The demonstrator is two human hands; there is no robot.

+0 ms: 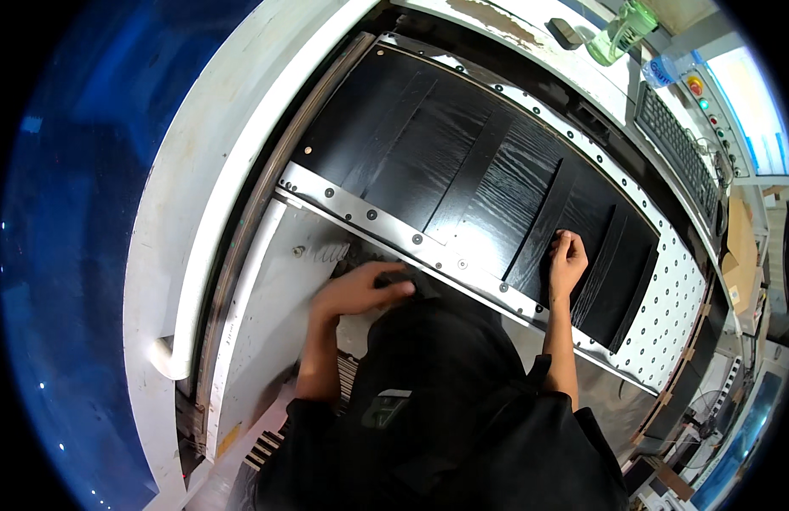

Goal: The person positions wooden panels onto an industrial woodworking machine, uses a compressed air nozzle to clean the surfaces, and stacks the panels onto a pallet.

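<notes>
Several black wood-grain boards (514,170) lie side by side on the machine bed, with narrow raised black strips between them. My right hand (567,260) is over the boards right of the middle, at one of the dark strips. Its fingers are curled closed, and I cannot make out whether anything is inside them. Just off the near edge of the bed, my left hand (360,289) hangs low, fingers and thumb apart, near the metal edge rail (394,228). Nothing shows in its grasp.
White bed plates dotted with black studs (667,298) border the boards on the right. A thick white pipe (233,162) curves along the left. At the far right are a keyboard (676,145), a green jug (620,34), a plastic bottle (670,68) and a button panel (710,115).
</notes>
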